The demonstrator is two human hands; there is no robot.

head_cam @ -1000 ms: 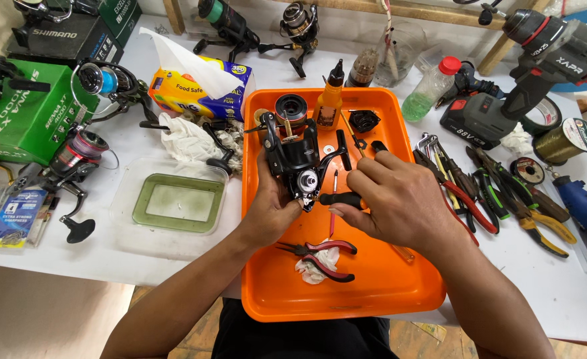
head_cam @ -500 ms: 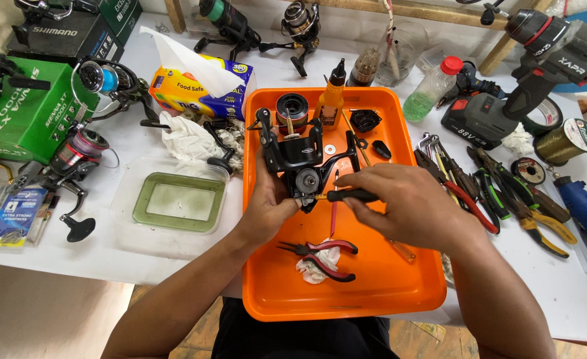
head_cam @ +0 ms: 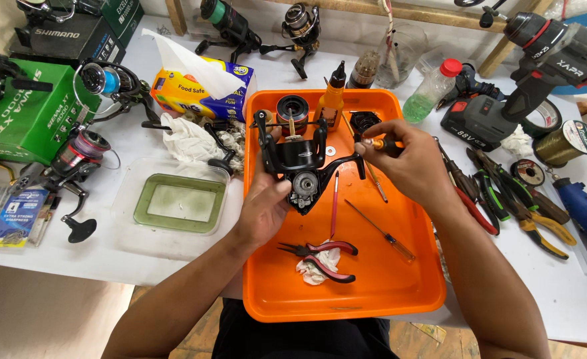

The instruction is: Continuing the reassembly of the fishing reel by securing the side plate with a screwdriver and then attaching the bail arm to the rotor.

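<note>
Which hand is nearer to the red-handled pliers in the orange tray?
Left. The left hand holds the black reel just above the pliers; the right hand is higher, holding a screwdriver.

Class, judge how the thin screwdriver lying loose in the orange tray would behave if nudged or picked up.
The thin screwdriver looks stiff, since its shaft is a straight metal rod. It probably weighs little, being so slender. Its round shaft and handle lie free on the smooth floor of the orange tray, so a nudge may make it roll or slide.

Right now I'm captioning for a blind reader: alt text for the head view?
Left hand holds a black reel over an orange tray; right hand holds a small screwdriver beside it. Pliers lie in the tray.
</note>
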